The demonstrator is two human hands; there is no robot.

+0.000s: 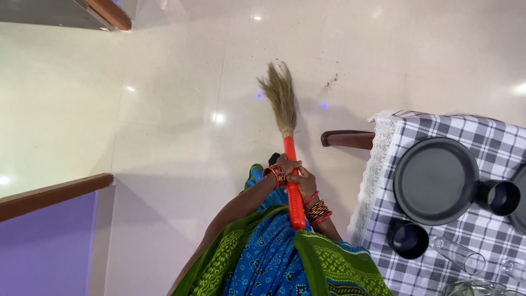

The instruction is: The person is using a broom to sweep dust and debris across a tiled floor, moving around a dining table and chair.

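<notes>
Both hands, left hand (282, 167) and right hand (304, 183), clasp the grass broom (287, 137) by its stiff orange handle, soft light bristles on the floor beside the checked table (482, 131).

No packages, labels, signs or screens in view.
</notes>
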